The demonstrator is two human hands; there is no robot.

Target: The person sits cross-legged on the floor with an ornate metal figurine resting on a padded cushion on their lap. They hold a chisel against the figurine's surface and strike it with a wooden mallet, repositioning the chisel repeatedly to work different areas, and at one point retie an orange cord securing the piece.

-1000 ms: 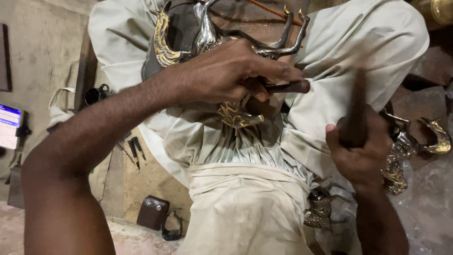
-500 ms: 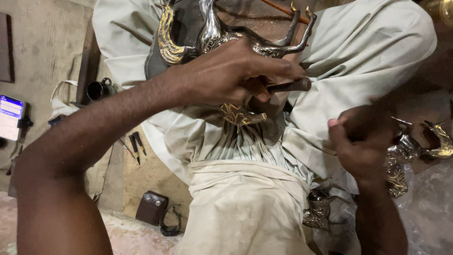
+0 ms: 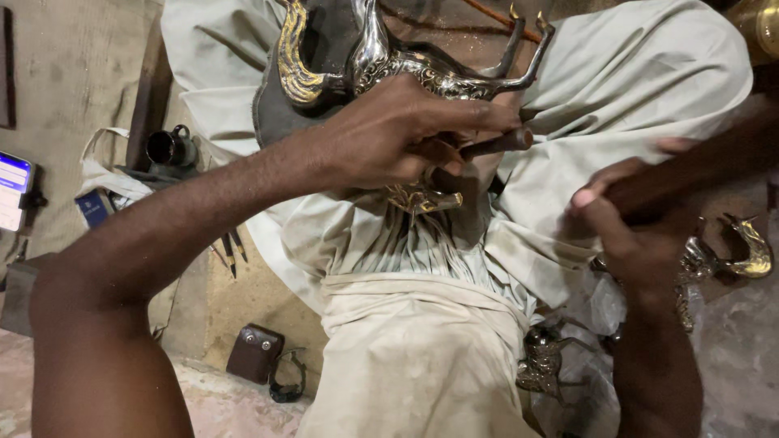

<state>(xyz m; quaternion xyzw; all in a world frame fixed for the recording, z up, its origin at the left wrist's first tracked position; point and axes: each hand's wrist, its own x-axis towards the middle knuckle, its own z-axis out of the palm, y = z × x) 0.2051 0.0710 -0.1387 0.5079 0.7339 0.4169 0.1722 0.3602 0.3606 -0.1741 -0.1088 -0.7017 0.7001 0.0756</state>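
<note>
Nearest the camera, the left forearm runs up from seven o'clock to the centre, over a lap covered in pale cloth (image 3: 422,357). At four o'clock a small metal figurine (image 3: 545,362) lies beside the thigh, partly hidden by clear plastic. At eight o'clock a brown leather pouch (image 3: 255,354) rests on the floor.

Further out, the left hand (image 3: 398,138) sits just above centre, fingers curled closed around a dark rod-shaped tool (image 3: 495,144) whose blunt end juts toward two o'clock. Below that hand a gold ornamental piece (image 3: 422,199) shows against the cloth. At three o'clock the right hand (image 3: 629,223) is clenched on a dark wooden handle (image 3: 698,166) that runs off toward two o'clock; it is blurred, so what kind of tool it is remains uncertain. Beyond it a gold curved piece (image 3: 746,251) lies at the right edge.

Farthest, at twelve o'clock, the silver and gold animal figure (image 3: 389,57) lies upside down across the knees, legs pointing upward, touching the left hand. At nine o'clock a dark cup (image 3: 170,148) stands by the wall.
</note>
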